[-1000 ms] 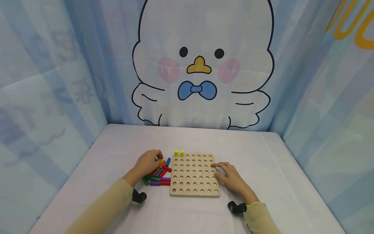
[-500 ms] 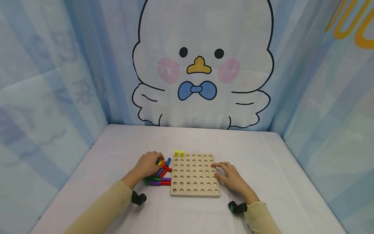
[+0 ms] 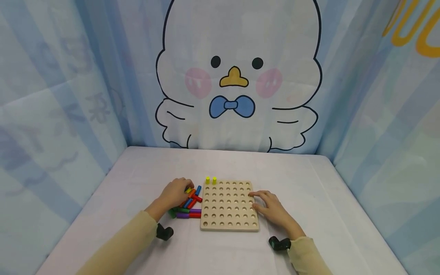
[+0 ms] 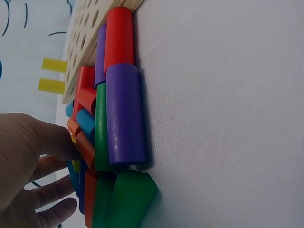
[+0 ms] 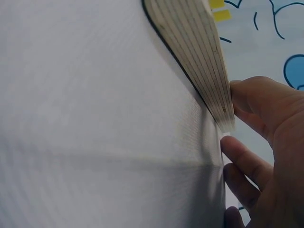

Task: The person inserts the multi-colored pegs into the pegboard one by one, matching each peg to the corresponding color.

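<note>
A wooden pegboard [image 3: 228,215] with rows of round holes lies on the table. Two yellow pegs [image 3: 211,180] stand upright in its far left corner. To its left is a heap of coloured pegs [image 4: 124,114] in red, purple, green, orange and blue. My left hand [image 3: 174,193] reaches over this heap; its thumb and index finger pinch a yellow peg [image 4: 75,161], mostly hidden by the thumb in the left wrist view. My right hand [image 3: 271,208] rests against the board's right edge, thumb and index finger touching its top with relaxed fingers.
A white cloth covers the table [image 3: 292,175]. Behind it hangs a curtain [image 3: 237,126] printed with a cartoon bird. Black wrist devices [image 3: 165,232] sit below both hands. Green blocks or pegs [image 4: 130,199] lie at the near end of the heap.
My left hand has shifted slightly within the heap, its fingertips settling at a yellow peg. A dark blue peg end seen half a second ago is now covered. The right hand stays put.
</note>
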Motion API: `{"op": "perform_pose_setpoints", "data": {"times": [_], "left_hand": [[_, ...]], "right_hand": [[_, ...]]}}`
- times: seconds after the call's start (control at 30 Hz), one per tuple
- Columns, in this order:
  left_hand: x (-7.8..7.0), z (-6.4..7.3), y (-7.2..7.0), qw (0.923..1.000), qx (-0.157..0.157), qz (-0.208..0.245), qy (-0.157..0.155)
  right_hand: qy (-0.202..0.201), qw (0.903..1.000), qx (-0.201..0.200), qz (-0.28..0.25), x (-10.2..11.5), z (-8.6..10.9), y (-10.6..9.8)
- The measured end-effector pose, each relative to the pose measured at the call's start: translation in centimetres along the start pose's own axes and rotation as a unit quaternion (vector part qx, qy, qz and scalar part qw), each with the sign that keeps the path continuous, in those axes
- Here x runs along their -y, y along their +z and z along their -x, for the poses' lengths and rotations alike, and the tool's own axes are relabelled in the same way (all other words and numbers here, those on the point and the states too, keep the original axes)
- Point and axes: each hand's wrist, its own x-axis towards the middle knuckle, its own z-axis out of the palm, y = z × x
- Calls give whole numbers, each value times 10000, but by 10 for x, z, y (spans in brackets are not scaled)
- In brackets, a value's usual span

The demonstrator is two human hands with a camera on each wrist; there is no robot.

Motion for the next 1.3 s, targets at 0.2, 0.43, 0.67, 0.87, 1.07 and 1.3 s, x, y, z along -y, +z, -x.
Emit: {"op": "perform_pose_setpoints", "data": {"times": [0.2, 0.43, 0.67, 0.87, 1.07, 1.3], "left_hand": [[1, 0, 1, 10000, -6, 68, 3], [4, 1, 4, 9999, -63, -53, 132], [6, 0, 8, 9994, -206, -170, 224], [6, -1, 8, 9990, -282, -244, 240], [5, -2, 7, 9991, -278, -205, 254], [4, 0, 8, 9980, -350, -402, 355]], "right_hand": [[-33, 10000, -47, -66, 0, 2, 0], [-159, 9998, -97, -15, 0, 4, 2], [-80, 9999, -73, -16, 0, 3, 1], [-57, 9999, -120, -12, 2, 4, 1], [27, 9997, -249, 46, 5, 2, 2], [196, 9992, -332, 115, 7, 0, 4]]}}
